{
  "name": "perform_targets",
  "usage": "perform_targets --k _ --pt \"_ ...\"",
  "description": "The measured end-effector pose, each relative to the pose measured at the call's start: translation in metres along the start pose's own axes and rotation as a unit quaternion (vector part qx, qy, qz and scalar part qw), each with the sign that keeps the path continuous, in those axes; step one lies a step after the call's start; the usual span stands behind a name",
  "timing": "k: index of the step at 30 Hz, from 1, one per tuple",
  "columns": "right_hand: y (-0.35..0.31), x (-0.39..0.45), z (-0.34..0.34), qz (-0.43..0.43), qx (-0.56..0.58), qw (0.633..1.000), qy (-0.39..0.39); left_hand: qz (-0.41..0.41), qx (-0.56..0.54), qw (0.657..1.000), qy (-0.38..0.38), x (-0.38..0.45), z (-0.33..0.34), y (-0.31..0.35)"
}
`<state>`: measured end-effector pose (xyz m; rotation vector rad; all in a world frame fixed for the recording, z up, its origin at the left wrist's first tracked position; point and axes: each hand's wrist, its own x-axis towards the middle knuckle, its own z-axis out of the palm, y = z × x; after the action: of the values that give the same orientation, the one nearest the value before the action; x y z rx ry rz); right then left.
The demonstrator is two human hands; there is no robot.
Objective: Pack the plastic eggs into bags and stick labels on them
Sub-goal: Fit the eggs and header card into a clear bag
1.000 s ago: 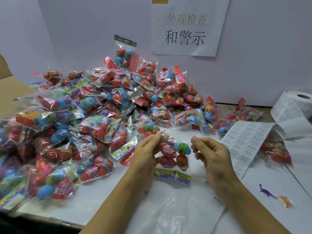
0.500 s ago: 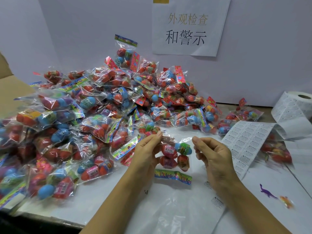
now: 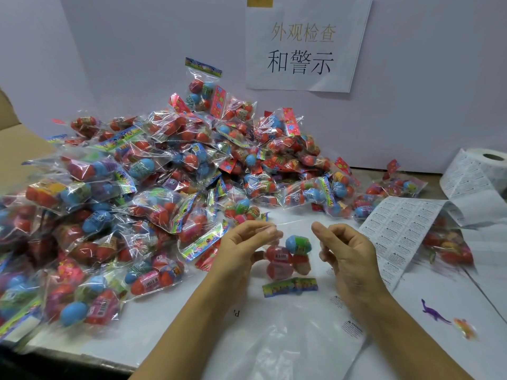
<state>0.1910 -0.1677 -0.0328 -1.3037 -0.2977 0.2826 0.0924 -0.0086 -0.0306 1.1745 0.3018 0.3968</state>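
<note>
At nine o'clock on the worktop lies the heap of packed bags. The left hand and right hand pinch the top corners of a clear bag hanging between them. Its film looks light and slippery, the eggs rigid: best gripped by that top edge.

Both hands, left hand and right hand, pinch a clear bag of eggs just beside the packed heap.

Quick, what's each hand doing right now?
Left hand: pinches the top edge of the clear bag of eggs.
Right hand: fingers curled; grip on the bag cannot be told.
</note>
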Motion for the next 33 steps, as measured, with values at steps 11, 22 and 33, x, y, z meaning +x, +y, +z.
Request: perform_targets --k 11,22,33 --pt "0.0 -0.002 0.004 0.056 -0.084 0.992 -0.076 -0.009 -0.179 0.983 0.031 0.006 -0.004 -0.001" --pt "-0.003 -0.001 -0.001 0.074 -0.029 0.993 -0.086 -0.053 -0.185 0.98 -0.049 0.001 -0.001 0.002" --pt "0.001 0.005 -0.003 0.086 0.019 0.992 -0.096 -0.101 -0.112 0.989 0.002 0.001 -0.002 0.003"
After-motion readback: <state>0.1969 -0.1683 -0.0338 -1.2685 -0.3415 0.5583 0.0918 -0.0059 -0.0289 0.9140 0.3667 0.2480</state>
